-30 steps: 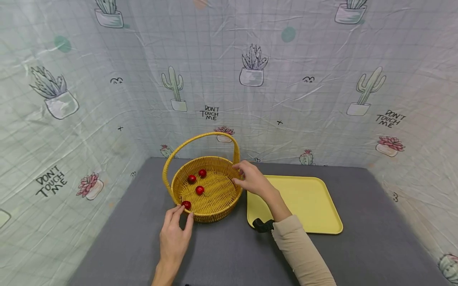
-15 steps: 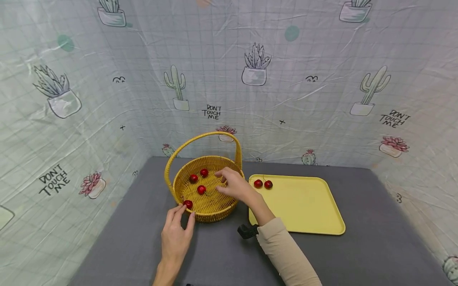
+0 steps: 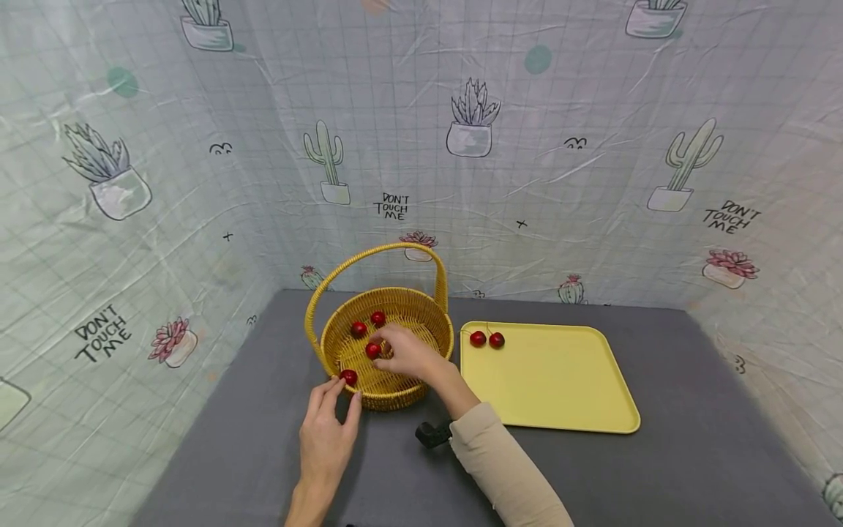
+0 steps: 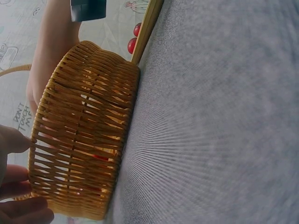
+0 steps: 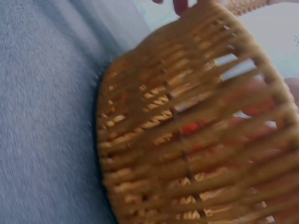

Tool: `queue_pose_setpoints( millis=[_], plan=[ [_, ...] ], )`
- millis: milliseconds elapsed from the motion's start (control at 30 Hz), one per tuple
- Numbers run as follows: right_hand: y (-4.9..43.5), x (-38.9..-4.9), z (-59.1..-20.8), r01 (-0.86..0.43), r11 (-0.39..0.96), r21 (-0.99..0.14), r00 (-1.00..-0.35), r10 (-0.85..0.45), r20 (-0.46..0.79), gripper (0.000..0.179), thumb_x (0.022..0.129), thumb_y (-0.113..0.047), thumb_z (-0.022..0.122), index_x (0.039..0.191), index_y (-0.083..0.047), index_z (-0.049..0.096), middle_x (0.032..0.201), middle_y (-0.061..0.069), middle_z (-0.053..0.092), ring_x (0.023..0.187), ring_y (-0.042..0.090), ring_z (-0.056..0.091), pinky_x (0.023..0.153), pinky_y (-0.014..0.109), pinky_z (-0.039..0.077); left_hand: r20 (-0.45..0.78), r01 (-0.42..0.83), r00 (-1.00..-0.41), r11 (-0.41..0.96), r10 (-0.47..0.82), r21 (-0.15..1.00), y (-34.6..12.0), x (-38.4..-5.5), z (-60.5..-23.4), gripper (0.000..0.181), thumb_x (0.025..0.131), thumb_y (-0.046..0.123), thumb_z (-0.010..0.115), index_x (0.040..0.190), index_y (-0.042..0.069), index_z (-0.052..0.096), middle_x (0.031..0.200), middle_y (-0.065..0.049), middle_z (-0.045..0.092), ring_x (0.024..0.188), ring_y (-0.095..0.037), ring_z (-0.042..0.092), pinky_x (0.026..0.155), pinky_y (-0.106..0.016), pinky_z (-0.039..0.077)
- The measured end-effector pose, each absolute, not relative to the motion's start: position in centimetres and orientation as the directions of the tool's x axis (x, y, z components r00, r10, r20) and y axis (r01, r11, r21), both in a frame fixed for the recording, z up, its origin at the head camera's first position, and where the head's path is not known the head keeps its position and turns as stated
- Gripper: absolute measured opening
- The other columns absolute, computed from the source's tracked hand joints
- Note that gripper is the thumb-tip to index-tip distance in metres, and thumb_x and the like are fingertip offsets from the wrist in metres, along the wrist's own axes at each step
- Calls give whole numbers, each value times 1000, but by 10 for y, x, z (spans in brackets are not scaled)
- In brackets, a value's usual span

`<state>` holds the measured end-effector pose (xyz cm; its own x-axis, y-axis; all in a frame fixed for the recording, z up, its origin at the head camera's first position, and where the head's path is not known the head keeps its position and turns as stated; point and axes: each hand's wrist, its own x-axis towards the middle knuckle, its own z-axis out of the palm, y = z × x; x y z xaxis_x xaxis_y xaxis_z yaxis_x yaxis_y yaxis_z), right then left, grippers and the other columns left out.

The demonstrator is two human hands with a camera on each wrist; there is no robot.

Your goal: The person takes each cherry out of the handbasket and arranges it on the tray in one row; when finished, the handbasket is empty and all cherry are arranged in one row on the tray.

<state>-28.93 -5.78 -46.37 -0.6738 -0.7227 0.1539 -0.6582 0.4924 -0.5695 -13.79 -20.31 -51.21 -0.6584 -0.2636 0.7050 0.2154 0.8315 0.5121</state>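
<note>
A grey bench point(image 3: 230, 454) carries a wicker basket point(image 3: 388, 400) and, beside it, a yellow tray point(image 3: 553, 373). The left hand point(image 3: 326, 439) rests relaxed fingers at the basket's rim. The right hand point(image 3: 408, 356) straddles a cherry point(image 3: 372, 351) inside; I cannot tell if it grips. Picking seems the step; next calls for pinching and lifting. The head view shows three other cherries point(image 3: 358, 329) there; wrist views give only red glimpses through the weave.

Soft light, blurry right-wrist view
</note>
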Motion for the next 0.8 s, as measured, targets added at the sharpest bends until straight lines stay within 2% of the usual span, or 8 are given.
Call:
queue_pose_setpoints(
  millis=[233, 467, 567, 733, 800],
  plan=[
    [-77, -283, -469, -681, 531, -505, -654, -751, 93, 45, 93, -23, 73, 134, -9, 62, 128, 7, 64, 107, 16, 63, 91, 26, 56, 709, 214, -657, 838, -256, 501, -203, -138, -513, 36, 82, 11, 83, 111, -8, 72, 109, -18, 66, 96, -34, 71, 74, -45, 61],
    [-92, -277, -472, -732, 543, -412, -604, -796, 24, 44, 94, -21, 71, 136, -14, 61, 139, 3, 58, 124, 16, 59, 103, 30, 53, 721, 218, -646, 844, -252, 490, -204, -138, -511, 37, 80, 10, 84, 110, -8, 72, 108, -18, 67, 94, -33, 71, 74, -44, 60],
    [-93, -277, -473, -742, 538, -399, -591, -807, 11, 43, 94, -19, 71, 136, -16, 61, 138, 3, 57, 119, 14, 59, 101, 28, 53, 723, 223, -645, 844, -247, 487, -204, -138, -510, 37, 80, 10, 84, 110, -9, 72, 108, -19, 67, 94, -34, 71, 74, -45, 60],
    [-93, -279, -475, -757, 522, -394, -555, -831, -35, 42, 95, -18, 70, 137, -19, 62, 131, 1, 58, 97, 9, 57, 88, 22, 53, 723, 223, -645, 844, -248, 489, -204, -138, -510, 37, 80, 11, 84, 110, -9, 72, 108, -19, 67, 94, -34, 71, 73, -45, 60],
    [-94, -279, -475, -771, 508, -384, -535, -844, -43, 42, 95, -19, 70, 136, -20, 62, 129, 0, 59, 96, 8, 57, 87, 21, 53, 723, 221, -644, 843, -251, 490, -204, -137, -511, 38, 80, 11, 84, 110, -9, 72, 108, -19, 67, 94, -34, 71, 74, -45, 60]
  ],
)
